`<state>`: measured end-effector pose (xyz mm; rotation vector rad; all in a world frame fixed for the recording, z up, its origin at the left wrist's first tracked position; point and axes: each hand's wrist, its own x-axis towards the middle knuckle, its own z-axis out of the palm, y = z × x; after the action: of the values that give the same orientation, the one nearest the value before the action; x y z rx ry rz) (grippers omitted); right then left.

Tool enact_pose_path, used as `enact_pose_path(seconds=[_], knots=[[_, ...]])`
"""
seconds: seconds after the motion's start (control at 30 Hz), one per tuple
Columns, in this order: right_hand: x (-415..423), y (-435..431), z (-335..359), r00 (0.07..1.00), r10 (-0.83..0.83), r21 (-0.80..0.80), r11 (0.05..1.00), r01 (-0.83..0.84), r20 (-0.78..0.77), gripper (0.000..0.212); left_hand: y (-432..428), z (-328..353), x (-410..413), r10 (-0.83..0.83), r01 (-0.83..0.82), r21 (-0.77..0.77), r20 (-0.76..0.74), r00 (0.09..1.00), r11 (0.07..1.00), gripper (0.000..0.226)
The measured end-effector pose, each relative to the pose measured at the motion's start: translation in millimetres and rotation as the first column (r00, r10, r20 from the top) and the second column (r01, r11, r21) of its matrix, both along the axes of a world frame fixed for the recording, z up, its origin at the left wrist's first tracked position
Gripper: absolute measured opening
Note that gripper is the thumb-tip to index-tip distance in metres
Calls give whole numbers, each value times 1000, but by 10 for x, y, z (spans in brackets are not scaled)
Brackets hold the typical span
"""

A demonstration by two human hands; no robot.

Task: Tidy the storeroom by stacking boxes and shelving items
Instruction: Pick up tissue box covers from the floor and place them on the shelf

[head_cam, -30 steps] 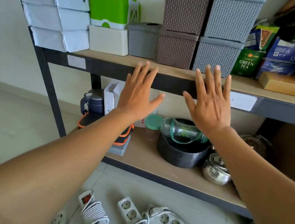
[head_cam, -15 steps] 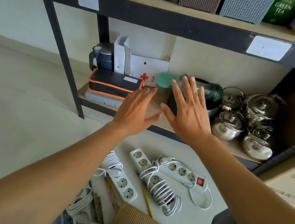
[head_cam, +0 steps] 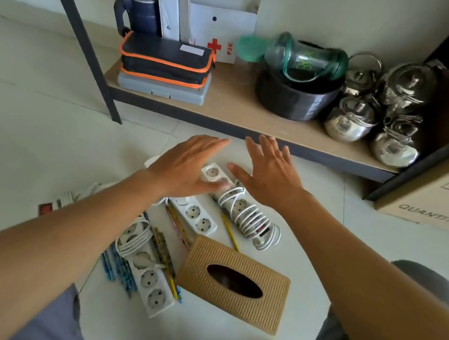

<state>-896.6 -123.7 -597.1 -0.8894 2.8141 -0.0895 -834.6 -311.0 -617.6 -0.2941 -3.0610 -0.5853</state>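
Several white power strips lie on the tiled floor, one wrapped in its cord (head_cam: 242, 213), another (head_cam: 194, 215) beside it, a third (head_cam: 147, 276) nearer me. My left hand (head_cam: 188, 163) and my right hand (head_cam: 269, 174) hover with fingers spread just above the farthest strip (head_cam: 213, 173), holding nothing. A tan woven tissue box (head_cam: 236, 283) sits on the floor close to me. Pencils (head_cam: 169, 253) and blue pens (head_cam: 117, 269) lie among the strips.
The low shelf (head_cam: 227, 110) carries a black-and-orange case (head_cam: 165, 59), a white first-aid box (head_cam: 220, 34), a black pot (head_cam: 293, 98) with a green bottle (head_cam: 300, 56) on it, and steel kettles (head_cam: 349, 120). A cardboard box (head_cam: 447, 191) stands at right. A black shelf post (head_cam: 90, 38) rises at left.
My view has tilted down from the upper shelf to the floor. Both hands have dropped from shelf height to just above the power strips, still spread.
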Motion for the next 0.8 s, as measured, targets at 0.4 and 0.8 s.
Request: enact_pose_path(seconds=[0.4, 0.8], knots=[[419, 350, -286, 990, 140, 218, 967, -133, -16, 77, 129, -616, 485, -278, 318, -116, 270, 922, 941, 116], [668, 411, -490, 969, 157, 208, 958, -196, 193, 88, 346, -1330, 947, -487, 543, -179, 279, 828, 820, 120]])
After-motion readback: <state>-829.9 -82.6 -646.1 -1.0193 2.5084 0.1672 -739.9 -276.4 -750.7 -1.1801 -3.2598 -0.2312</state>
